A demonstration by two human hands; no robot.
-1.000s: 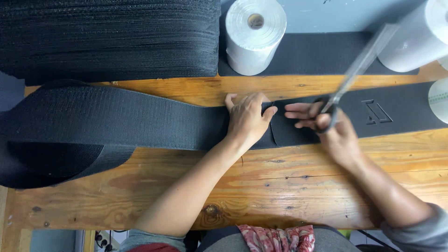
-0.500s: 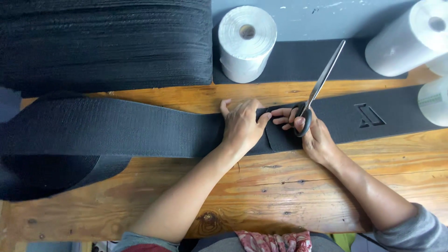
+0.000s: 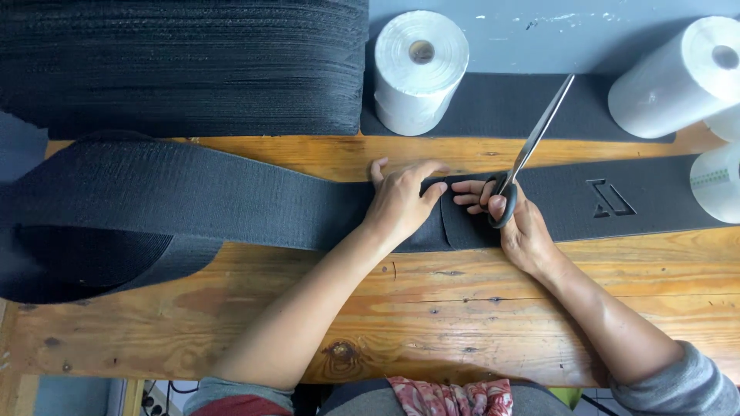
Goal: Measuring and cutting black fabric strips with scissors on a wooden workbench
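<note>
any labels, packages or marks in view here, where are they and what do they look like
Label rolls: white cylinders at the table's back and right edge.
Small roll: far right, whitish, with a green printed strip.
Mark: angular outline on the black band, right of the right hand.

Matt black woven webbing band (ribbed, coarse-looking) lies on a varnished, knotty wooden worktop, beside bright metal scissors with glossy black plastic handles and white paper rolls.
</note>
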